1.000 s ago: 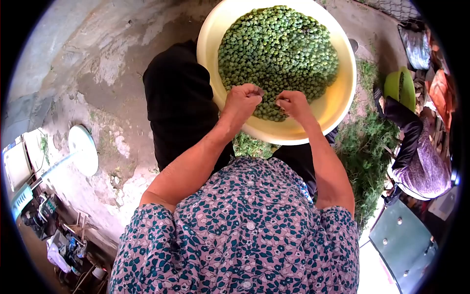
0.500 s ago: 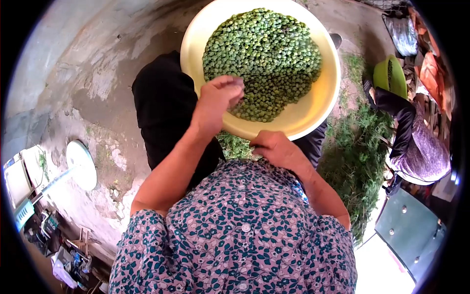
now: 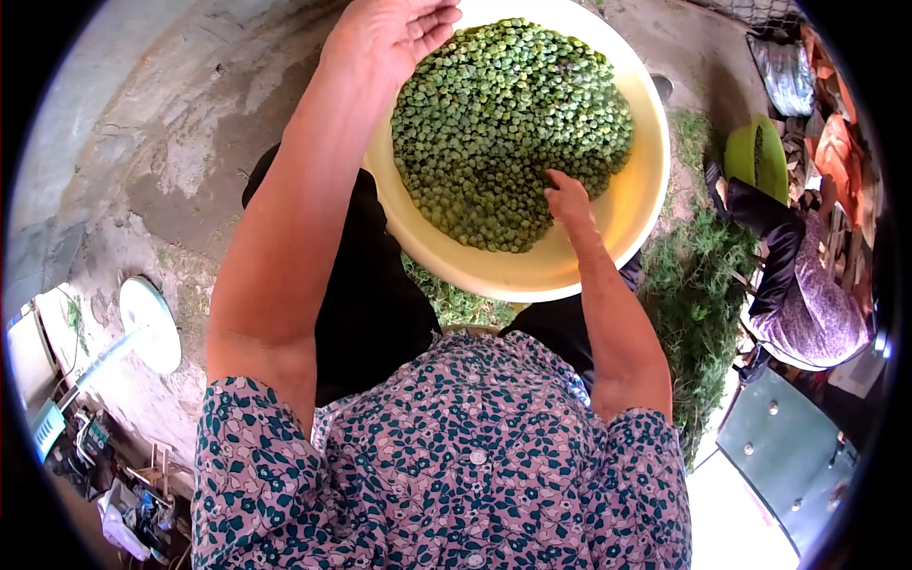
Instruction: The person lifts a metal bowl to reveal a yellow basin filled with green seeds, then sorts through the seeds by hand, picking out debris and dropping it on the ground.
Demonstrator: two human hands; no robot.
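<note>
Nearest the camera: a floral blouse [image 3: 456, 475] covers the person's chest and shoulders. Both bare forearms extend forward from it.

Below the arms: a black-clad lap [image 3: 370, 285] carries a pale yellow basin [image 3: 532, 277]. The near rim of the basin rests over the knees.

Contents: a mound of green peas [image 3: 513, 114] fills most of the basin. Bare yellow wall shows along the near and right sides.

Right hand [image 3: 568, 201]: lowered to the near right edge of the mound, back of the hand upward, fingers bent down with the tips among the peas. Whether they pinch anything cannot be told.

Left hand [image 3: 394, 33]: raised above the far left rim of the basin, palm turned up toward the camera, fingers loosely spread and slightly curled. Nothing is seen in the palm.

Surroundings: green plant cuttings [image 3: 698, 285] lie on the ground just right of the lap. Beyond them sits another person [image 3: 807, 294] in a patterned top, with a green bowl [image 3: 755, 152] near that person's dark sleeve. Stained concrete ground [image 3: 171, 142] lies to the left.
</note>
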